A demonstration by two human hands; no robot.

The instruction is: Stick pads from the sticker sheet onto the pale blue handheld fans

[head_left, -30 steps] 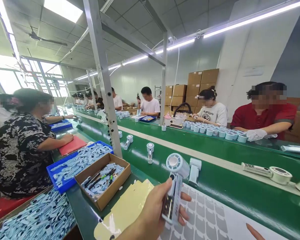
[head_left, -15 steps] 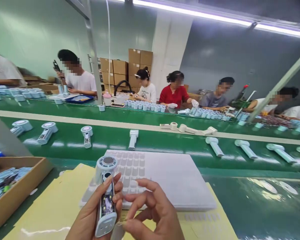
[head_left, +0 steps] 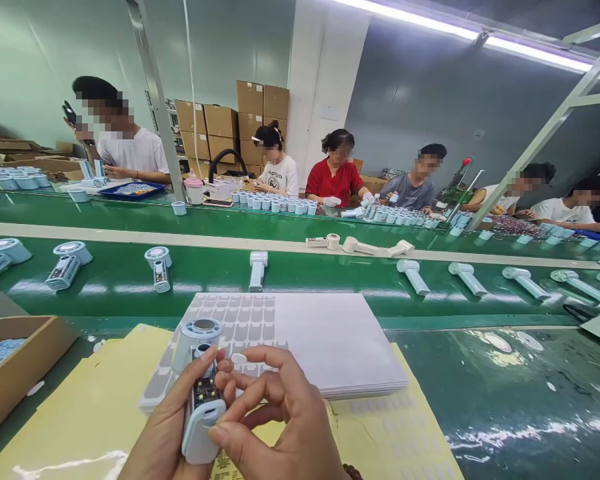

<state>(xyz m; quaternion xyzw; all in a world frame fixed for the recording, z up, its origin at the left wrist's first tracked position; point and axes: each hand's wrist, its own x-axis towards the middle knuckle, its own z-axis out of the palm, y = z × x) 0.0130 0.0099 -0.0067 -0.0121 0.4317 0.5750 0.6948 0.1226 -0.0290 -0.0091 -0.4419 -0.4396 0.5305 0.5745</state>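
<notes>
My left hand (head_left: 167,427) grips the handle of a pale blue handheld fan (head_left: 200,373), holding it upright with the round fan head on top. The handle's open face shows a small circuit board (head_left: 205,390). At its lower end sits a white end piece (head_left: 199,437), with the thumb of my right hand (head_left: 275,420) pressed against it. The right fingers curl beside the handle. Both hands are above a stack of white sticker sheets (head_left: 300,340), which rests on yellow backing paper (head_left: 90,400).
A green conveyor belt (head_left: 330,267) carries a row of fans and handles. A cardboard tray (head_left: 20,353) with blue parts stands at the left. Several co-workers sit across the belt, with cartons stacked behind them.
The view has swung right and down. The fan now stands over the sheets, and my right hand has closed against its lower end.
</notes>
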